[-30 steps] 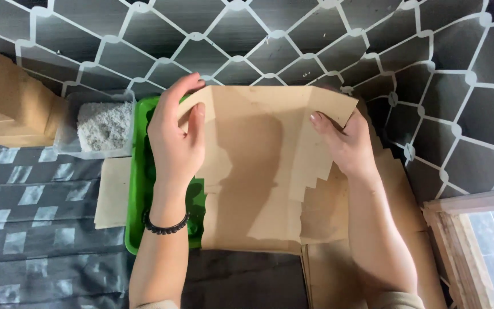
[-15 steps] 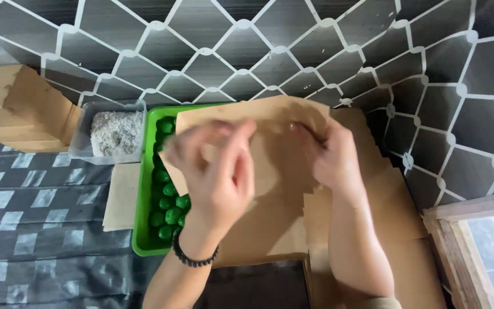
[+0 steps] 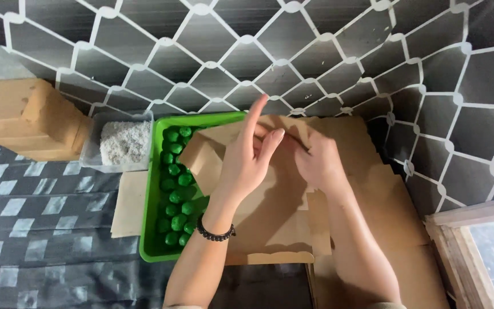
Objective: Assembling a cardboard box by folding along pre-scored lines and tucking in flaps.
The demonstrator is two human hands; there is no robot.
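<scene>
Under both hands (image 3: 281,154) — brown paper sheet (image 3: 270,217), fingertip grip unclear, tray (image 3: 150,252) half-covered.

A flat brown paper bag (image 3: 270,212) lay spread across the right part of a green tray (image 3: 151,229), its folded top end raised toward the wall and its scalloped lower edge lying nearest the camera, creased but untorn.

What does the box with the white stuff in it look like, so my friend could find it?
Start at the bright green tray full of small green balls. Just off its upper left corner sits a small clear plastic tub, next to a tan cardboard box. It is the only see-through container, filled with white crumbly flakes.
</scene>
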